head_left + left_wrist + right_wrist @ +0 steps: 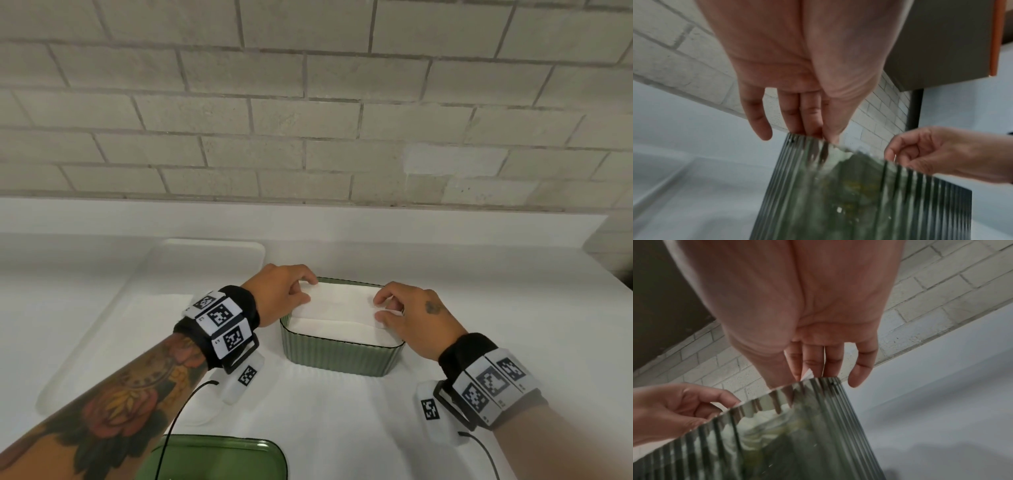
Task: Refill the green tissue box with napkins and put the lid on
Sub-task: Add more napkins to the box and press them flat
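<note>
The ribbed green plastic tissue box [342,356] sits mid-counter, long axis running left to right, opening upward. The left hand [281,294] and right hand [414,318] pinch opposite ends of the white napkin stack [342,308] inside. The flat green lid [219,459] lies near, left.

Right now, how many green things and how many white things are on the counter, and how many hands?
Green things: 2, the green tissue box and the green lid.
White things: 2, the napkins in the box and the white tray.
Hands: 2, the left hand and the right hand, both at the napkins.
Total: 6
</note>
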